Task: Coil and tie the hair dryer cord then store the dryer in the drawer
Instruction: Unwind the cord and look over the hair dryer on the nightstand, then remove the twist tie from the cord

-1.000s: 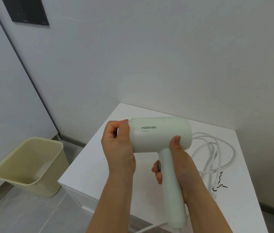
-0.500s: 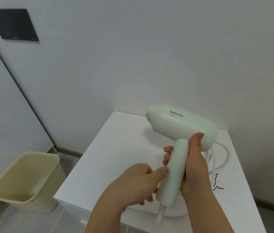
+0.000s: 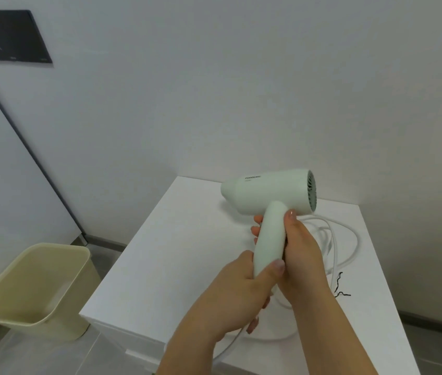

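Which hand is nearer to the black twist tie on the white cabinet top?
Right. The right hand, gripping the hair dryer, is just left of the black twist tie; the left hand holds the handle's lower end, farther left.

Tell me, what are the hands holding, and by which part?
Both hold the pale green hair dryer by its handle: the right hand grips the upper part, the left hand wraps the lower end.

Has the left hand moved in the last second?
Yes: the left hand dropped from the nozzle of the dryer toward the cabinet front edge, onto the handle.
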